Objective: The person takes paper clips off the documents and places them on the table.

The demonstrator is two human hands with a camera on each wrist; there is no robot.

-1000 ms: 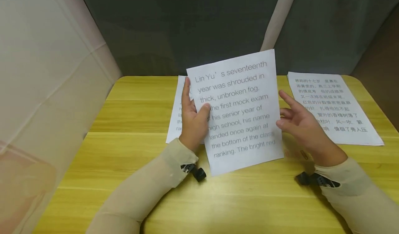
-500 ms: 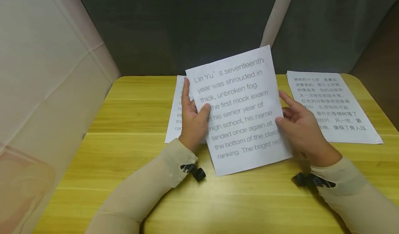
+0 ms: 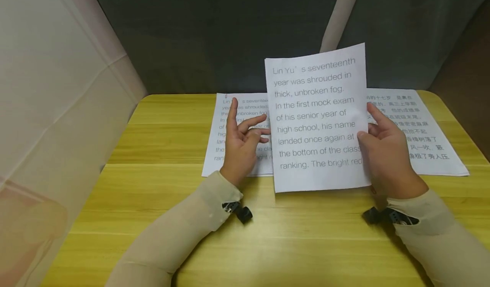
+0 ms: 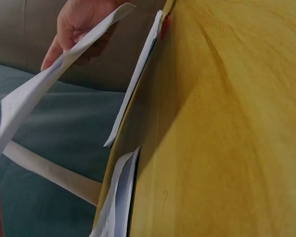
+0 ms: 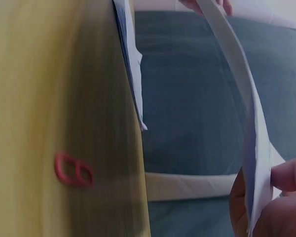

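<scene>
- Head view: the right hand (image 3: 386,151) pinched the English printed sheet (image 3: 317,117) upright at its 3 o'clock edge, above the yellow table (image 3: 160,142); the left hand (image 3: 241,144) hovered with fingers spread, at 9 o'clock of the sheet.
- Left wrist view: the sheet's far edge was pinched by the right hand (image 4: 79,24).
- Right wrist view: a red paper clip (image 5: 73,170) lay on the table.

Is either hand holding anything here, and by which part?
The right hand pinches the English printed sheet at its right edge, holding it raised. The left hand is open, holding nothing.
</scene>
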